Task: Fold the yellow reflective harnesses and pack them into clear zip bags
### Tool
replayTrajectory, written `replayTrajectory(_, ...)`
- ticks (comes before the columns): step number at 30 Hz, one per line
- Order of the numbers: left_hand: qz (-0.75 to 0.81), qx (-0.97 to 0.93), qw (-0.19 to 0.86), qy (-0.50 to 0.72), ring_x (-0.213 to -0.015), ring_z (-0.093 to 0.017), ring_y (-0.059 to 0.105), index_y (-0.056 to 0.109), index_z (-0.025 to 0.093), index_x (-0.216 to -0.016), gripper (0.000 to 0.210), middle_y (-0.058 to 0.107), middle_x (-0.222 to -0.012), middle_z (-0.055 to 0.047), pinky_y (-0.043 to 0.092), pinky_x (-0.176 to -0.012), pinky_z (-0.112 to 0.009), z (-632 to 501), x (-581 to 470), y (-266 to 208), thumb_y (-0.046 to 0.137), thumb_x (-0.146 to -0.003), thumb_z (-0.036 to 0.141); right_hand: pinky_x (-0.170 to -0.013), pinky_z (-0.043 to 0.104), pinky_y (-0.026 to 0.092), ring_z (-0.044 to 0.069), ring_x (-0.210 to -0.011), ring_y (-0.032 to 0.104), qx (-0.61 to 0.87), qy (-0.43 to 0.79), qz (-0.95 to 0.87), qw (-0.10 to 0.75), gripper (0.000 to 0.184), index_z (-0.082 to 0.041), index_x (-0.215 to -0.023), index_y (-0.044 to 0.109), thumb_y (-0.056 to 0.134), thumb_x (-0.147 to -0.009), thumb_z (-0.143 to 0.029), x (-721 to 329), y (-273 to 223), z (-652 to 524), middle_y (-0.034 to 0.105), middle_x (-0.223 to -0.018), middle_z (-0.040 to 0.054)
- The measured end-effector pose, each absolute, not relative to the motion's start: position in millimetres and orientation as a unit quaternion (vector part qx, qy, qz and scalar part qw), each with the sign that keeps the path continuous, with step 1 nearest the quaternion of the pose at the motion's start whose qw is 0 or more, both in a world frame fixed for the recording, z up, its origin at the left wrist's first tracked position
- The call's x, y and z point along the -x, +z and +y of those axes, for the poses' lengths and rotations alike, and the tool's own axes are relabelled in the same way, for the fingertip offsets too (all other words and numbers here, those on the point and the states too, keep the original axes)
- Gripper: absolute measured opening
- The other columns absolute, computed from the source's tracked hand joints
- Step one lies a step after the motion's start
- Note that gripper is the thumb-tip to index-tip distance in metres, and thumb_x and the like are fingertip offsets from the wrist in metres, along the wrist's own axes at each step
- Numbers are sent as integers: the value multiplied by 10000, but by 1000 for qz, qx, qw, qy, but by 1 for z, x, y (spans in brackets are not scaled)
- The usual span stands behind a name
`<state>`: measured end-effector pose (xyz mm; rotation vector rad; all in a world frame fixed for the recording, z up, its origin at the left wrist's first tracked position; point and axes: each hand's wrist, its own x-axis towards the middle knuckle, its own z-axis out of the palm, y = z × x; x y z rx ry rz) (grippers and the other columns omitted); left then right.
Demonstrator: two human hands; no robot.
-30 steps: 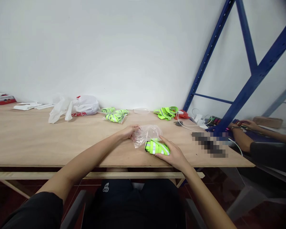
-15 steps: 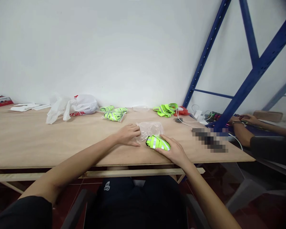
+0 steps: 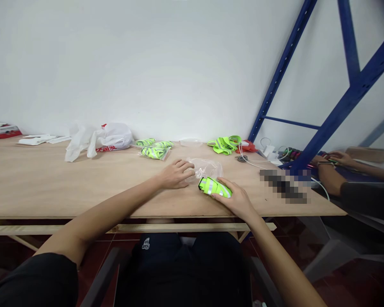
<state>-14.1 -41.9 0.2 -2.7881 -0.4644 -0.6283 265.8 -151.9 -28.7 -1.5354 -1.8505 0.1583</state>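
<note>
My right hand [image 3: 238,199] is wrapped round a rolled-up bright yellow-green reflective strap [image 3: 215,186] with silver stripes. A black piece, perhaps a buckle, shows at its left end. Just behind the roll lies a clear plastic bag [image 3: 208,167], crumpled on the table. My left hand [image 3: 177,174] rests palm down at the bag's left edge, its fingers stretched out and slightly apart. Its thumb is mostly hidden. Several similar reflective rolls in clear bags [image 3: 154,152] sit farther back, and a loose reflective strap [image 3: 224,145] lies heaped near the wall.
A white carrier bag [image 3: 115,137] and flat white pieces [image 3: 36,139] lie at the back left of the wooden table [image 3: 67,187]. At right are a blue metal frame [image 3: 326,115], cables, a red item [image 3: 248,147] and a blurred patch. Another person's hands work beyond the frame.
My left hand's fingers have come closer together and lie flatter by the bag. The right hand keeps its hold on the strap roll. The view has shifted slightly.
</note>
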Motion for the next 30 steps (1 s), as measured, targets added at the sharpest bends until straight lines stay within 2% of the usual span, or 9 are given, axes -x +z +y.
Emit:
replayTrajectory(4, -152, 958, 74, -231, -1238, -291, 498, 654, 240, -1006, 174, 600, -1342, -113, 289, -1108, -498, -39, 14, -2, 499, -933, 269, -981, 462, 509, 319, -1143, 647, 592, 76, -713, 369, 634, -245, -1308, 631, 720, -762, -553, -266, -27, -152, 691, -1264, 92)
replayTrajectory(7, -175, 951, 52, -251, -1213, -261, 517, 640, 241, -881, 224, 621, -1328, -89, 300, -1099, -486, -33, 19, 0, 435, -971, 244, -992, 461, 503, 323, -1165, 632, 603, 64, -707, 363, 650, -230, -1314, 627, 719, -763, -561, -265, -29, -152, 679, -1282, 104)
replayTrajectory(13, -212, 929, 138, -270, -1141, -258, 544, 606, 217, -825, 220, 638, -1266, -102, 354, -1011, -466, -19, 35, 7, 437, -965, 213, -976, 465, 509, 326, -1131, 644, 613, 32, -716, 332, 629, -242, -1315, 628, 719, -778, -556, -265, -30, -153, 693, -1232, 111)
replayTrajectory(17, -229, 931, 182, -219, -1081, -255, 560, 584, 198, -859, 194, 649, -1200, -113, 376, -956, -431, -13, 42, 7, 415, -948, 161, -995, 471, 498, 317, -1188, 623, 578, 54, -742, 337, 755, -288, -1461, 461, 727, -794, -520, -266, -27, -155, 694, -1260, 69)
replayTrajectory(19, -248, 931, 178, -201, -1103, -273, 546, 574, 190, -915, 121, 632, -1214, -121, 366, -969, -443, -12, 48, 9, 463, -893, 146, -1003, 476, 491, 312, -1210, 611, 561, 59, -753, 339, 813, -303, -1506, 377, 731, -801, -501, -267, -27, -157, 681, -1290, 58)
replayTrajectory(21, -262, 931, 157, -200, -1115, -292, 530, 555, 185, -994, 178, 604, -1245, -128, 354, -987, -463, -15, 53, 13, 529, -819, 166, -1002, 479, 488, 313, -1214, 606, 549, 51, -764, 334, 792, -300, -1487, 402, 739, -798, -496, -267, -27, -158, 668, -1309, 64)
replayTrajectory(23, -264, 931, 125, -221, -1084, -294, 530, 536, 182, -1051, 254, 596, -1225, -131, 365, -977, -465, -24, 51, 19, 555, -801, 221, -987, 475, 497, 315, -1187, 616, 538, 39, -776, 328, 705, -281, -1409, 502, 749, -786, -502, -266, -27, -159, 672, -1289, 75)
replayTrajectory(27, -236, 933, 24, -272, -967, -252, 568, 565, 168, -1030, 194, 643, -1034, -114, 429, -897, -391, -51, 16, 23, 476, -912, 294, -936, 443, 516, 298, -1086, 650, 495, 26, -807, 320, 508, -258, -1218, 649, 775, -773, -468, -261, -26, -161, 707, -1181, 82)
replayTrajectory(30, -250, 931, -90, -249, -941, -228, 609, 618, 155, -1081, 245, 684, -1046, -109, 464, -851, -347, -60, -20, 14, 471, -915, 257, -908, 417, 523, 283, -1049, 655, 467, 31, -823, 321, 495, -255, -1204, 656, 799, -765, -435, -257, -24, -164, 714, -1131, 83)
